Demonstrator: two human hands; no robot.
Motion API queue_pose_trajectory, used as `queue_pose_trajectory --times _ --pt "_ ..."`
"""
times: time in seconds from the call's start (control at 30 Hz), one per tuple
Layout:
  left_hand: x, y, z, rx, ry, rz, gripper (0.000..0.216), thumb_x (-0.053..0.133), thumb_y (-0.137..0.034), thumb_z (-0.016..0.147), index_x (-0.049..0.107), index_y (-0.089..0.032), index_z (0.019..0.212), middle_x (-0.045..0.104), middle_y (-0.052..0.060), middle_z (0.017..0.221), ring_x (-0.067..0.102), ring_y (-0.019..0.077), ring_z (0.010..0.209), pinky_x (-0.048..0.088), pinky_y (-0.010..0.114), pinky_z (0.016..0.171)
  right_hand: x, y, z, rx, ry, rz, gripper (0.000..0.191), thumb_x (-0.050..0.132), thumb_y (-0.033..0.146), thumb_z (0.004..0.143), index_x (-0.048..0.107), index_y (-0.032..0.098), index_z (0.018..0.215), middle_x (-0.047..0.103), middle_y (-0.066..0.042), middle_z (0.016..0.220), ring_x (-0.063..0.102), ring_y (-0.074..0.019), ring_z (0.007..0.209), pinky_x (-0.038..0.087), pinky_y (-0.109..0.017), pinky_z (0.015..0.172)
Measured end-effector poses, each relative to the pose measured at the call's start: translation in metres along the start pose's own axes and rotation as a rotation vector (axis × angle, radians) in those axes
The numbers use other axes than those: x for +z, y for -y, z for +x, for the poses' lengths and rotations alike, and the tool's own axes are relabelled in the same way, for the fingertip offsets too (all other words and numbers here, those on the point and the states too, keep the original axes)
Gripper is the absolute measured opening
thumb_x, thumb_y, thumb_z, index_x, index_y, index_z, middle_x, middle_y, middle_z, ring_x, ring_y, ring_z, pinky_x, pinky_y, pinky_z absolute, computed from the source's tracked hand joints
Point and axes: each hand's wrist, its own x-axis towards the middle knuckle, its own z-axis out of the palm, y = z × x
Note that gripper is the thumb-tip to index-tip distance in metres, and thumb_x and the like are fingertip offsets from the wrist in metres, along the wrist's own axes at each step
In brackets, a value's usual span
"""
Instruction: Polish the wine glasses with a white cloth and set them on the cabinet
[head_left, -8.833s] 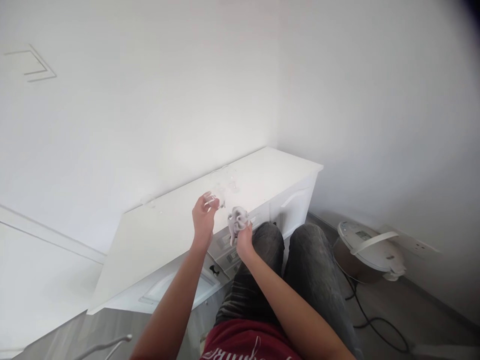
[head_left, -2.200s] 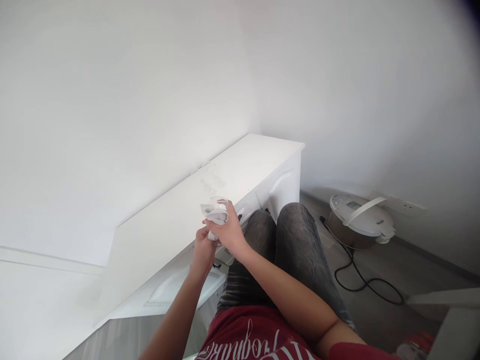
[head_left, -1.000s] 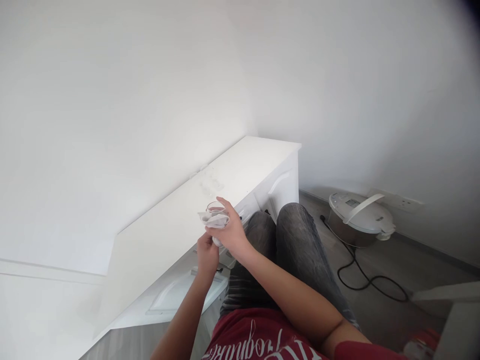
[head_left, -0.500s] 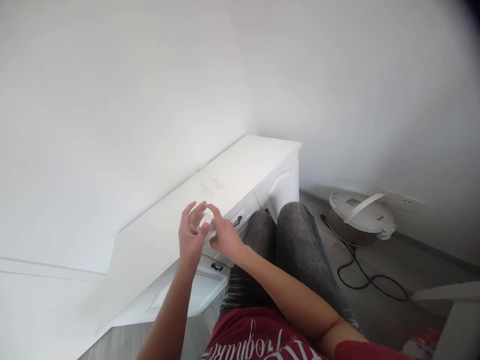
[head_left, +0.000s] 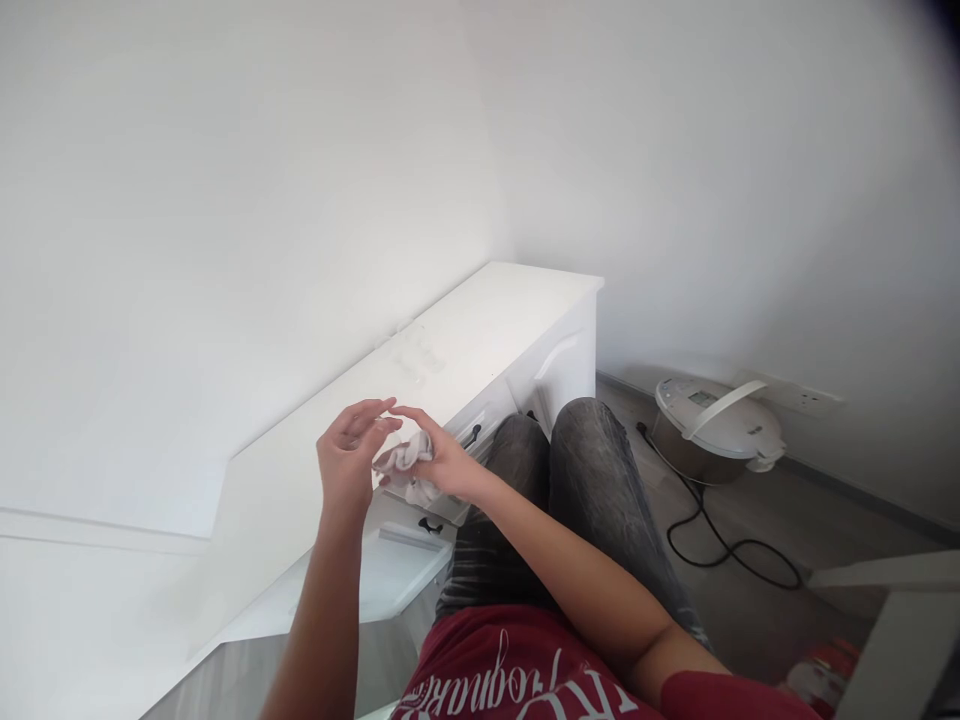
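Right now we have our right hand [head_left: 442, 468] curled around a crumpled white cloth [head_left: 405, 462], fingers closed on it, just above the near edge of the white cabinet [head_left: 480, 340]. Our left hand [head_left: 346, 462] sits right beside it, fingers half open and loosely bent, their tips touching the cloth or very nearly so; whether it holds anything we cannot tell. The cloth is in the air, between the two hands, not resting on the cabinet top.

To handle this well, we judge that we should keep the cloth bunched firmly in the right palm, so no loose end drops, and keep both hands over the cabinet top rather than past its edge.

Much is hard to read. Some faint, clear, glass-like things [head_left: 416, 350] stand near the back edge of the cabinet top, almost lost against the white. If anything small and transparent sits inside the left hand, it does not show. On the floor to the right stand a rice cooker [head_left: 716, 430] and its black cord [head_left: 720, 545].
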Motion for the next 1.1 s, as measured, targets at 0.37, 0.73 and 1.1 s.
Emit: queue_pose_trajectory --times 0.37,0.73,1.1 --pt "0.038 0.018 -0.014 0.544 -0.225 -0.112 0.012 0.072 -0.028 0.088 0.069 -0.020 0.097 0.069 0.003 0.088 0.073 0.0208 0.087 0.063 0.047 0.092 -0.003 -0.005 0.008 0.218 -0.407 0.371 0.040 0.062 0.059 0.086 0.062 0.019 0.086 0.064 -0.005 0.077 0.051 -0.0160 0.053 0.043 -0.027 0.045" --pt "0.031 0.015 -0.014 0.289 -0.127 -0.339 0.011 0.074 -0.023 0.085 0.071 -0.019 0.094 0.066 0.002 0.088 0.071 0.0189 0.087 0.060 0.038 0.089 0.001 -0.005 -0.003 0.149 -0.523 0.282 0.029 0.059 0.040 0.089 0.045 0.023 0.073 0.038 0.007 0.061 0.027 -0.0087 0.046 0.028 -0.021 0.040" --pt "0.027 0.026 -0.001 0.049 -0.121 -0.512 0.010 0.077 -0.024 0.082 0.070 -0.019 0.086 0.062 0.001 0.089 0.067 0.0148 0.086 0.059 0.032 0.084 0.006 -0.021 -0.003 0.234 -0.548 0.375 0.025 0.054 0.035 0.090 0.038 0.023 0.075 0.036 0.008 0.057 0.026 -0.0073 0.042 0.025 -0.017 0.039"
